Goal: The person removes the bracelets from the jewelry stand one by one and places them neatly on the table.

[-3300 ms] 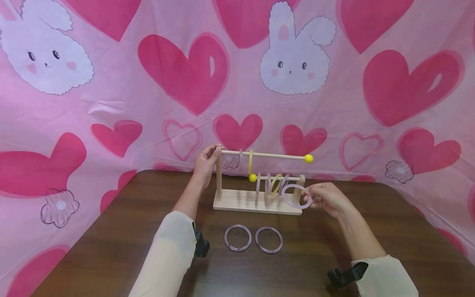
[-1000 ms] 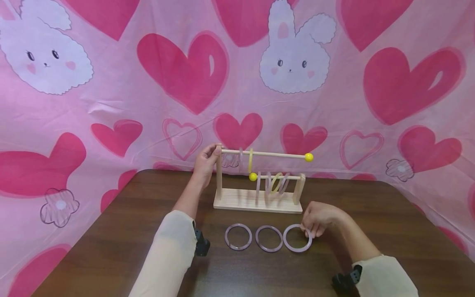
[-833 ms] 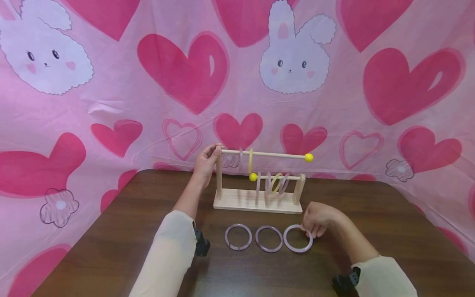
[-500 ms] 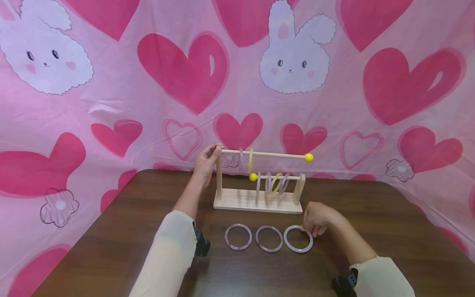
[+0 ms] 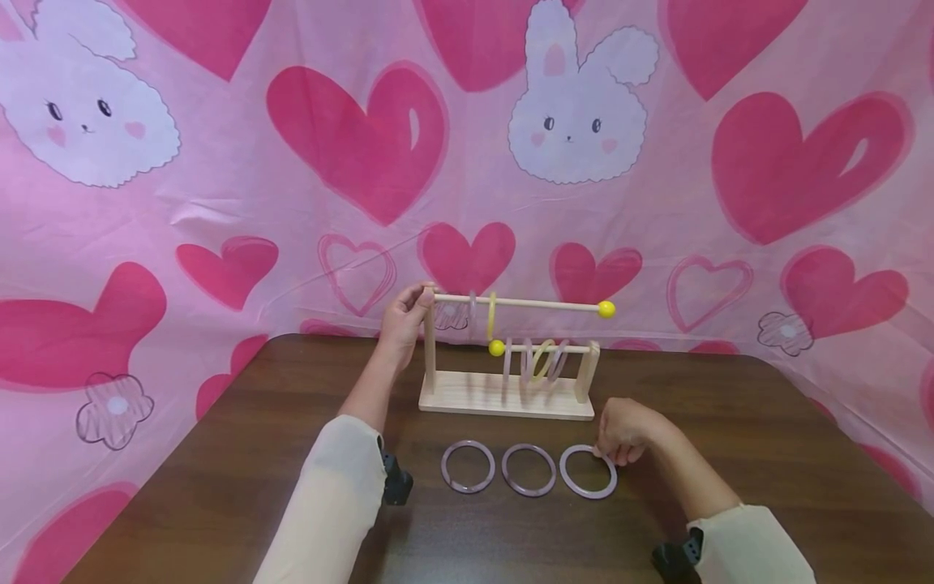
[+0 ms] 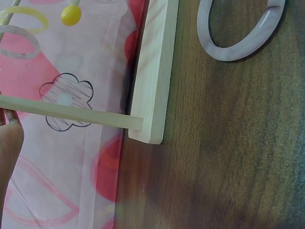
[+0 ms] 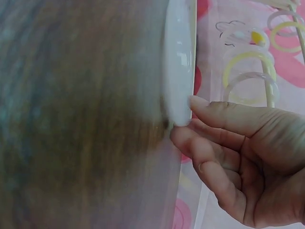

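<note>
My left hand (image 5: 402, 324) grips the top of the tall left post of a wooden bangle stand (image 5: 503, 396). Its thumb and fingers lie around the post. My right hand (image 5: 623, 430) pinches the far right edge of a pale lavender bangle (image 5: 588, 494) lying at the table surface. In the right wrist view, thumb and forefinger meet at the rim of this bangle (image 7: 178, 62). Two more lavender bangles, one on the left (image 5: 468, 491) and one in the middle (image 5: 529, 493), lie flat beside it, making a row before the stand.
On the upper rod hang a lavender bangle (image 5: 473, 312) and a yellow bangle (image 5: 492, 324). Several lavender bangles and a yellow one (image 5: 541, 365) hang on the lower rod. Yellow balls cap both rod ends. A pink printed cloth (image 5: 452, 195) stands behind the brown table (image 5: 292, 487).
My right hand has brought its bangle down from in front of the stand's right post to the row's right end, then shifted it slightly right, off the middle bangle. The left hand stays put.
</note>
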Tool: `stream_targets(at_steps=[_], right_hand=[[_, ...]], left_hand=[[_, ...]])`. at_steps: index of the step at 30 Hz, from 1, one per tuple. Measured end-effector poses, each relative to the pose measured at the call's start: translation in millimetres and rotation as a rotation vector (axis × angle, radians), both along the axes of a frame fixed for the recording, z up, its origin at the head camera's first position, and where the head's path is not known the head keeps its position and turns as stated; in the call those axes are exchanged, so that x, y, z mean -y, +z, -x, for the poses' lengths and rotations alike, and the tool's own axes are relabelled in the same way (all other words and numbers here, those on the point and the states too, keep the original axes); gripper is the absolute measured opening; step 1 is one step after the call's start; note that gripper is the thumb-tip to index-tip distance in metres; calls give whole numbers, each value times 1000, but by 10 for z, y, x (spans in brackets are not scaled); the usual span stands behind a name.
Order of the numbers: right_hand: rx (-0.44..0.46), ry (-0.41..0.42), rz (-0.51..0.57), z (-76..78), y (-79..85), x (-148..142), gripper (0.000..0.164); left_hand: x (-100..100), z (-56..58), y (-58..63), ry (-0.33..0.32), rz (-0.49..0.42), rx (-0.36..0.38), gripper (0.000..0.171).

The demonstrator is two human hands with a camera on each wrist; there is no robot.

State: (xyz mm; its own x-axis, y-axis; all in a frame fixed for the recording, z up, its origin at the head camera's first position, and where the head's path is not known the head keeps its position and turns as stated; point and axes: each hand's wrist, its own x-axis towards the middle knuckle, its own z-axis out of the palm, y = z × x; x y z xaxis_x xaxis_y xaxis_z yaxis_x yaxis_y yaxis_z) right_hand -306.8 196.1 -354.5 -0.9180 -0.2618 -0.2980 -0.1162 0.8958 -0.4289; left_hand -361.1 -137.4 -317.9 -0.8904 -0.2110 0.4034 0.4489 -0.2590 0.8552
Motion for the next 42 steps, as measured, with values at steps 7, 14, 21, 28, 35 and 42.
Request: stream_targets(at_steps=[7, 14, 21, 28, 35, 42], right_hand=[[-144, -42, 75, 46, 115, -3, 8], [-188, -27, 125, 77, 212, 41, 5], [-189, -40, 157, 67, 266, 96, 5], [-285, -16, 116, 74, 315, 120, 6], [-490, -7, 57, 78, 305, 133, 14], [-595, -22, 128, 67, 294, 147, 20]], left_hand=[[-5, -8, 12, -4, -1, -9, 14], [-2, -4, 12, -4, -5, 1, 12], [0, -2, 4, -8, -11, -11, 13], [9, 0, 4, -12, -1, -12, 12], [11, 7, -2, -6, 1, 0, 12], [3, 9, -1, -2, -6, -1, 12]])
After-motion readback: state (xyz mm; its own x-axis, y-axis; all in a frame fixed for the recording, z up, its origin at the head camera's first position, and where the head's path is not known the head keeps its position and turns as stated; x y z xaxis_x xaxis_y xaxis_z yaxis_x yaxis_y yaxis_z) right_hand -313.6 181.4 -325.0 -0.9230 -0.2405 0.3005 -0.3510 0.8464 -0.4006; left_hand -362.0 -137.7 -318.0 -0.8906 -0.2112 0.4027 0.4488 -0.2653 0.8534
